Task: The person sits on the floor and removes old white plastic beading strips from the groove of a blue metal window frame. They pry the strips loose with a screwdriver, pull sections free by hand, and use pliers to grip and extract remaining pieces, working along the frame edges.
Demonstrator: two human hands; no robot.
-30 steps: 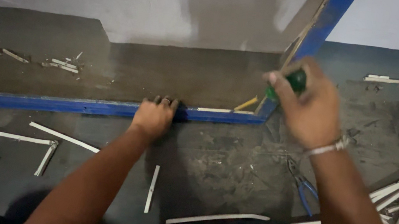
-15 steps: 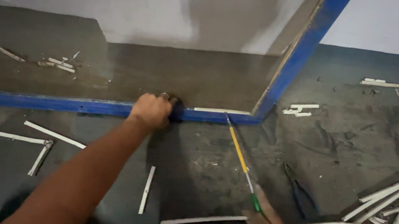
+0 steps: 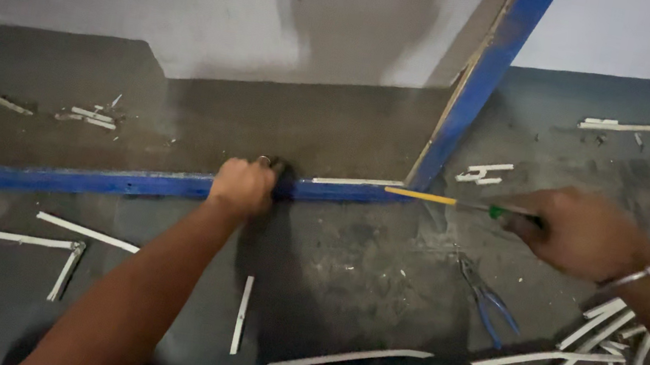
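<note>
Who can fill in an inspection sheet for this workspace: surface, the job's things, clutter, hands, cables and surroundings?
Surface: dark grey floor, dusty.
Job's things: blue frame lying flat; yellow-shafted screwdriver with its tip at the frame's corner.
Clutter: white strips scattered about; blue-handled pliers on the floor.
Hands: left hand gripping the frame; right hand holding the screwdriver.
Cables: nothing seen.
Surroundings: pale wall behind.
</note>
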